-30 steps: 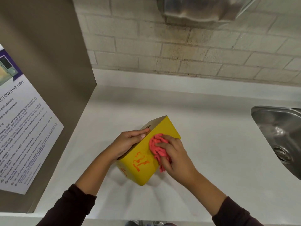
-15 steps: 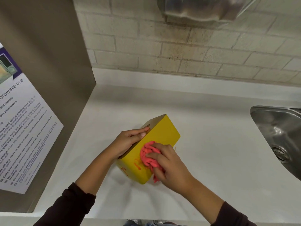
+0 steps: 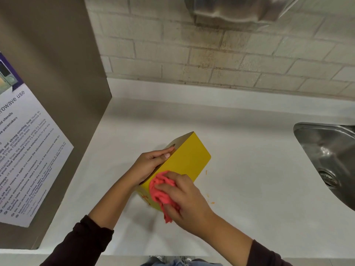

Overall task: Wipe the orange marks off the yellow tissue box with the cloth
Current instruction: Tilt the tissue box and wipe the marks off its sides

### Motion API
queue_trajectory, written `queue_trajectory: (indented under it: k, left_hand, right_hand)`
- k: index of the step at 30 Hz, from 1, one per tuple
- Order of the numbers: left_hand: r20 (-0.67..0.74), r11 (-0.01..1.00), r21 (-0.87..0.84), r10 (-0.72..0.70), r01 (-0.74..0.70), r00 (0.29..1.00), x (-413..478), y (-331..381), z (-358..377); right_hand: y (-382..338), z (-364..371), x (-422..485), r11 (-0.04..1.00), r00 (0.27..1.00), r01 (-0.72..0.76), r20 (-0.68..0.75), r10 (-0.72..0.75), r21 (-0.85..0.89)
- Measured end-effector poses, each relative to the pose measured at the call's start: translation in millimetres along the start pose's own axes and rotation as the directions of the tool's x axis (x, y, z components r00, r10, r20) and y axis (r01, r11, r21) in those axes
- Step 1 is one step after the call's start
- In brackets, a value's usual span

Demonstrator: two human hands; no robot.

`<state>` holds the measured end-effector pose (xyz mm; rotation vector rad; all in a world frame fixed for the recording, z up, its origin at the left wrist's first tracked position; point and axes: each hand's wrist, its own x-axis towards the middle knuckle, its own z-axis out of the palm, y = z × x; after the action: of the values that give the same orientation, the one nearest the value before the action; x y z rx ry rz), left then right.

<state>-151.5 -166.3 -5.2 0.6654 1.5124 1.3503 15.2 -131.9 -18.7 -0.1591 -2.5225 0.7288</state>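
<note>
A yellow tissue box (image 3: pixel 187 160) lies tilted on the white counter (image 3: pixel 249 169), its long yellow face turned up. My left hand (image 3: pixel 151 166) grips its left side, fingers over the top edge. My right hand (image 3: pixel 184 196) presses a crumpled pink cloth (image 3: pixel 161 191) against the near end of the yellow face. A few orange marks (image 3: pixel 145 197) show on the box's near left corner beside the cloth. The cloth and my right hand hide the rest of that end.
A steel sink (image 3: pixel 330 160) is sunk into the counter at the right. A tall brown panel with a printed microwave notice (image 3: pixel 28 160) stands at the left. Small orange crumbs (image 3: pixel 211 202) lie on the counter right of the box. A brick wall runs behind.
My right hand has slid the cloth down the yellow face toward the near end, covering most of the orange marks. My left hand has kept its hold on the box.
</note>
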Motion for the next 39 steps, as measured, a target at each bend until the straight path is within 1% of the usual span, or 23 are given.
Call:
queue_trajectory:
  k: [2,4,5,7,9,10,11,13,15,18,21,23,25,30,36,39]
  left_hand:
    - [0.002,1.0,0.01,-0.012,0.012,1.0,0.4,0.5,-2.5]
    - [0.003,1.0,0.021,-0.018,0.018,1.0,0.2,-0.2,-3.1]
    - [0.003,1.0,0.022,-0.016,0.016,1.0,-0.3,-0.7,-2.3]
    - [0.001,1.0,0.026,-0.004,0.004,1.0,-0.9,-2.3,1.1]
    - [-0.013,1.0,0.031,0.006,-0.006,1.0,-0.9,-3.8,3.9]
    - [-0.023,1.0,0.026,0.007,-0.006,1.0,-0.4,-4.1,4.2]
    - [-0.029,1.0,0.016,0.005,-0.004,1.0,0.1,-4.0,4.2]
    - [-0.028,1.0,-0.01,0.009,-0.009,1.0,1.2,-3.4,3.8]
    - [-0.026,0.999,-0.022,0.025,-0.026,0.999,1.4,-3.3,4.6]
    - [-0.026,0.999,-0.018,0.036,-0.037,0.999,0.5,-3.5,5.5]
    - [-0.024,1.0,-0.003,0.021,-0.021,1.0,-0.4,-1.5,4.0]
    - [-0.027,1.0,-0.007,-0.001,0.001,1.0,-0.6,0.6,2.4]
    - [-0.029,1.0,0.01,-0.018,0.018,0.999,-0.5,2.1,1.8]
    - [-0.026,0.999,0.046,-0.024,0.025,0.999,-2.4,1.7,2.9]
    - [-0.01,0.996,0.084,-0.013,0.014,1.0,-3.7,0.3,5.3]
    - [-0.023,0.996,0.092,-0.001,0.003,1.0,-4.1,-0.2,4.4]
  right_hand:
    - [8.3,-3.2,-5.8,0.994,0.994,0.084,0.073,-0.078,-0.077]
    - [20.3,-12.1,-9.7,0.99,0.994,0.079,0.089,-0.069,-0.115]
    - [26.4,-17.2,-10.4,0.992,0.997,0.048,0.058,-0.042,-0.117]
    - [36.1,-25.4,-8.2,0.995,0.997,-0.072,-0.043,0.069,-0.074]
    - [39.1,-27.4,-1.8,0.978,0.972,-0.208,-0.109,0.209,0.018]
    - [38.0,-25.6,1.8,0.966,0.958,-0.252,-0.126,0.257,0.051]
    - [35.7,-22.5,5.0,0.958,0.949,-0.277,-0.137,0.284,0.071]
    - [27.7,-15.7,9.9,0.956,0.946,-0.279,-0.144,0.29,0.091]
    - [18.5,-9.3,11.7,0.969,0.961,-0.231,-0.134,0.242,0.091]
    - [6.6,-1.3,8.8,0.994,0.991,-0.092,-0.092,0.097,0.056]
    - [2.2,0.6,3.8,0.999,1.0,0.029,-0.007,-0.029,-0.036]
    - [2.6,-0.4,0.3,0.991,0.996,0.079,0.059,-0.073,-0.104]
    - [3.4,-0.5,-5.0,0.98,0.989,0.12,0.107,-0.103,-0.159]
    - [8.0,-4.4,-17.2,0.952,0.974,0.192,0.169,-0.154,-0.239]
    - [19.3,-16.2,-33.2,0.926,0.947,0.255,0.266,-0.18,-0.28]
    - [31.2,-18.6,-48.0,0.921,0.928,0.276,0.326,-0.18,-0.276]
